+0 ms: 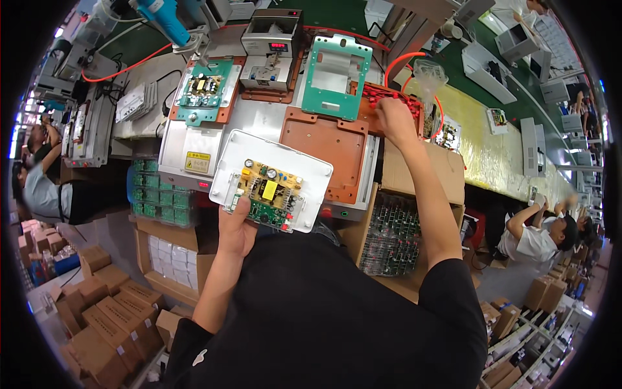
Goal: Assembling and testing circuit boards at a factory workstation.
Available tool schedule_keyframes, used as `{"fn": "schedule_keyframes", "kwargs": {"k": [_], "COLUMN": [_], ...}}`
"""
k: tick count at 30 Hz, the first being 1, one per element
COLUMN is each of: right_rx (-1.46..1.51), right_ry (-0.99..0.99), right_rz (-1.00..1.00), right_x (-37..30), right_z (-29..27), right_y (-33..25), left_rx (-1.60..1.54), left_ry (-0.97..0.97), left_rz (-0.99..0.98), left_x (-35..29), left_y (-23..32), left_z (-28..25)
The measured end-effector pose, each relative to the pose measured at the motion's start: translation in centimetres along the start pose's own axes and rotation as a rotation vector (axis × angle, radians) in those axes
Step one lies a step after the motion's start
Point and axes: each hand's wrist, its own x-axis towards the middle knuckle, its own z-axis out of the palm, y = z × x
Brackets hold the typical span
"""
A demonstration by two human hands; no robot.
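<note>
My left hand (pixel 237 228) grips a white plastic housing (pixel 310 174) by its near edge, thumb on top and fingers hidden beneath. In this shallow shell lies a circuit board (pixel 285 206) with capacitors, a yellow-topped transformer and a green section near my thumb. My right arm stretches forward to a brown tray of small red parts (pixel 405 102). There my right hand (pixel 393 118) dips in with its fingers bent and drawn together; whatever is between the fingertips cannot be made out.
Beyond the housing lie an orange-brown fixture plate (pixel 327 146) and an upright green frame (pixel 311 81). A blue powered screwdriver (pixel 165 23) hangs above another board in a green fixture (pixel 208 91). Below the bench, cartons hold circuit boards (pixel 393 236). Other people work at both sides.
</note>
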Motion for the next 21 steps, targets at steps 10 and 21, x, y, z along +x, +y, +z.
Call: {"fn": "schedule_keyframes", "kwargs": {"k": [10,21], "right_rx": [1.308,1.224], "right_ry": [0.436,0.117], "right_rz": [0.476,0.545], "right_x": [4.6,2.7], "right_z": [-3.0,-10.6], "right_y": [0.5,-8.0], "left_rx": [-0.066,-0.038], "left_ry": [-0.055,-0.071], "left_rz": [-0.025,-0.019], "left_x": [3.2,4.6], "left_y": [0.6,0.9], "left_z": [1.5,4.1]}}
